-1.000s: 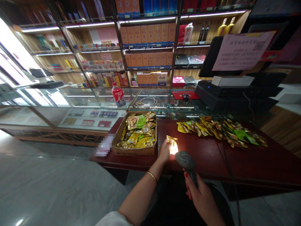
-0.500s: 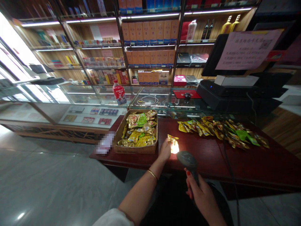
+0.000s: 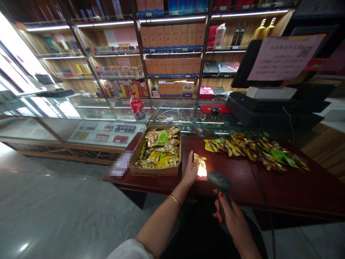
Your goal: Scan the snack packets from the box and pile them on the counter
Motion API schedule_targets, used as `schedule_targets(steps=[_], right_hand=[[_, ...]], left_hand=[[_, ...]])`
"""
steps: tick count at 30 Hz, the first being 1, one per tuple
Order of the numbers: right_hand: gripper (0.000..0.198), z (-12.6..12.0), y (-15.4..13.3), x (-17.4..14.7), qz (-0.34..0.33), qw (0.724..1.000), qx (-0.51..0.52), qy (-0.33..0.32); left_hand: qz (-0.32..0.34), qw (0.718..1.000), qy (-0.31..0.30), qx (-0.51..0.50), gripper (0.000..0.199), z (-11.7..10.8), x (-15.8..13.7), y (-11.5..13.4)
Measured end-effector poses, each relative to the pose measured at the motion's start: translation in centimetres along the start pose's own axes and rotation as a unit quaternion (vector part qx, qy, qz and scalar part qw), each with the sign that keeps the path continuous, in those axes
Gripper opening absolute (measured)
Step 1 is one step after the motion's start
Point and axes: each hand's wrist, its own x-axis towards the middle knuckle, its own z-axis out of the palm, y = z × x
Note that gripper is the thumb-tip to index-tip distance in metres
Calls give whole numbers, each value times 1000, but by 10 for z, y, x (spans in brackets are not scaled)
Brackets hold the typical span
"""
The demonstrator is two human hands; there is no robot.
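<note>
My left hand (image 3: 189,173), a gold bangle on its wrist, holds a small gold snack packet (image 3: 201,166) by its left edge over the dark red table. One finger points up, apart from the packet. Bright light falls on the packet's front. My right hand (image 3: 229,208), with red nails, is closed around the handle of a grey handheld barcode scanner (image 3: 219,180), its head just right of and below the packet. Left of my left hand stands an open cardboard box (image 3: 155,172) holding several gold, yellow and green packets (image 3: 161,147).
A row of similar packets (image 3: 242,147) lies at the table's (image 3: 237,183) back right. The scanner's black cable (image 3: 262,183) crosses the table. Behind are a glass counter (image 3: 185,108) with a red bottle (image 3: 137,107), and a monitor (image 3: 248,63) bearing a pink sheet.
The packet has shifted slightly right with my left hand, and one finger has lifted away from it. My right hand has drawn the scanner a little to the right.
</note>
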Motion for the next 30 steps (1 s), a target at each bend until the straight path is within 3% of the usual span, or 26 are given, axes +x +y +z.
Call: schedule_targets(steps=[2,7,11,14,20,27,30], right_hand=[[66,-3,0,-2,4,1000,3,9],[55,-7,5,-4,-21,999,-26,20],[57,-7,9,-3,-27,998,-53,16],[63,-7,7,-4,-33,999,-35,13],[66,-7,-1,-7,-28,1000,-11,7],[66,-6,1,-6,-26,999,-19,14],[62,-11,7,-5,-47,997,-55,30]], left_hand=[[4,1000,-22,5,51,-1,-2,4],[-8,994,-85,65,30,-2,-4,9],[42,990,-103,84,55,-1,-6,11],[55,987,-117,101,60,-1,-8,11],[-6,987,-120,108,67,-1,-7,8],[28,990,-108,83,62,0,-6,7],[34,993,-76,88,62,-1,-8,9]])
